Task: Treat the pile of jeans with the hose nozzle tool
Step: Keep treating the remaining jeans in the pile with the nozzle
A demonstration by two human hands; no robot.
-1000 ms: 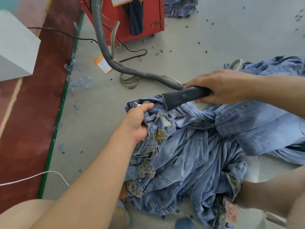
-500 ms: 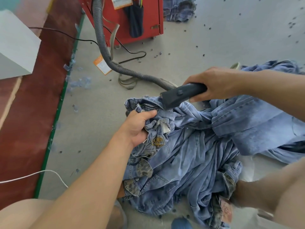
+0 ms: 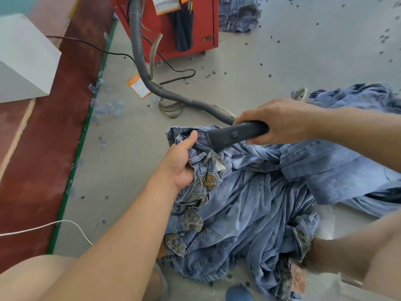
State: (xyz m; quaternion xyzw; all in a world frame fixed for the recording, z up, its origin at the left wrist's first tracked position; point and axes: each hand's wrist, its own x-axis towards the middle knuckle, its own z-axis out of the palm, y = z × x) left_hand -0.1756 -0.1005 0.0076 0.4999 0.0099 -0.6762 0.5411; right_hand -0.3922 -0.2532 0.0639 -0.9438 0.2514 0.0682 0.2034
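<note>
On grey floor | left hand [image 3: 181, 161] bunches crumpled jeans [image 3: 249, 209] | right hand [image 3: 280, 120] grips matte nozzle [image 3: 234, 135], seemingly touching denim

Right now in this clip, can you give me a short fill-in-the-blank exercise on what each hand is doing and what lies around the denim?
1. The right hand grips the dark grey plastic nozzle, which joins a ribbed grey ____.
2. The left hand holds a bunched part of the blue denim ____ pile.
3. The ribbed grey hose runs back toward a ____ metal cabinet.
4. The pile lies on the grey ____.

Missing words: hose; jeans; red; floor
</note>
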